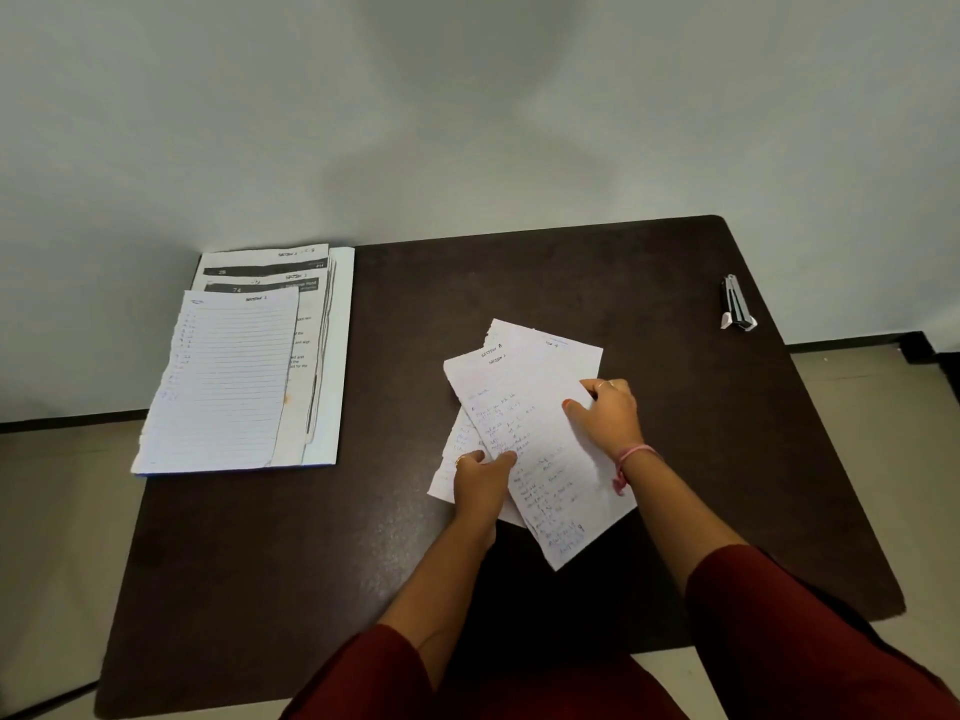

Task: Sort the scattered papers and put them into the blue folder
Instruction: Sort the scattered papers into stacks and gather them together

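Observation:
A few handwritten sheets (524,402) overlap in the middle of the dark table. My left hand (480,483) pinches the lower left edge of the sheets, thumb on top. At their right edge my right hand (608,413) holds the top sheet, thumb pressed on its face. At the table's far left lies an open folder (337,356), pale inside with a thin blue edge along its bottom. A stack of papers (228,376) rests on it, a lined sheet on top and printed pages beneath.
A black and white stapler (735,304) lies near the table's far right corner. The dark table (311,563) stands against a pale wall. Tiled floor shows on both sides.

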